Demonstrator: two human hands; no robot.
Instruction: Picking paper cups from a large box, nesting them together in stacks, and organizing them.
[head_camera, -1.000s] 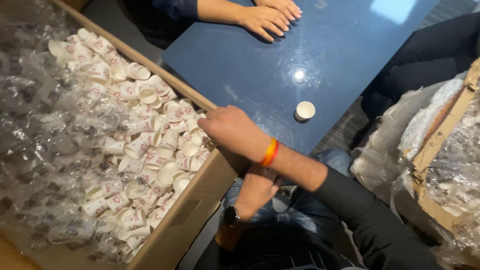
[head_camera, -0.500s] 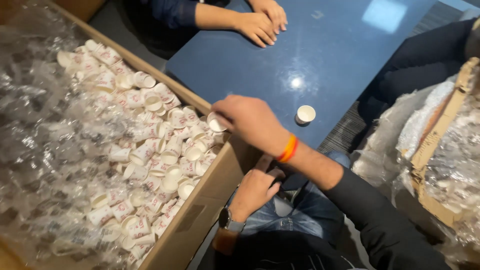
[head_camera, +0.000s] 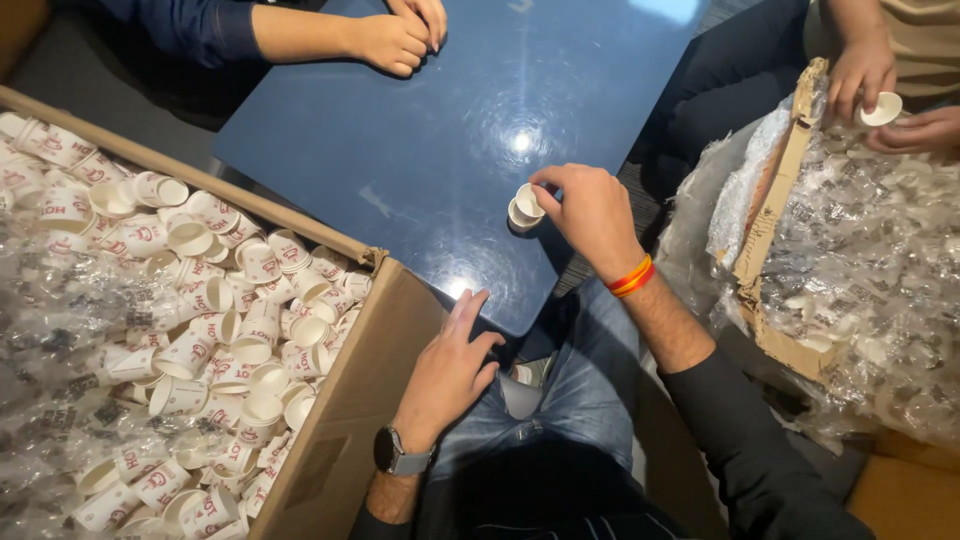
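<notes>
My right hand (head_camera: 585, 210), with an orange band at the wrist, holds a small white paper cup (head_camera: 527, 203) over the dark blue table (head_camera: 420, 140), right above another cup standing there. My left hand (head_camera: 450, 370), a watch on its wrist, rests with fingers spread on the table's near corner, beside the cardboard box (head_camera: 340, 400). The box on my left is full of several small white cups with red print (head_camera: 210, 310), partly under clear plastic.
A second person's clasped hands (head_camera: 395, 35) rest on the table's far edge. At the right, a third person's hands hold a white cup (head_camera: 882, 108) over another plastic-lined cardboard box (head_camera: 790, 170) of cups.
My right hand has lifted a cup out of the box and carried it right, over to the cup on the table. My left hand has moved up onto the table corner.
</notes>
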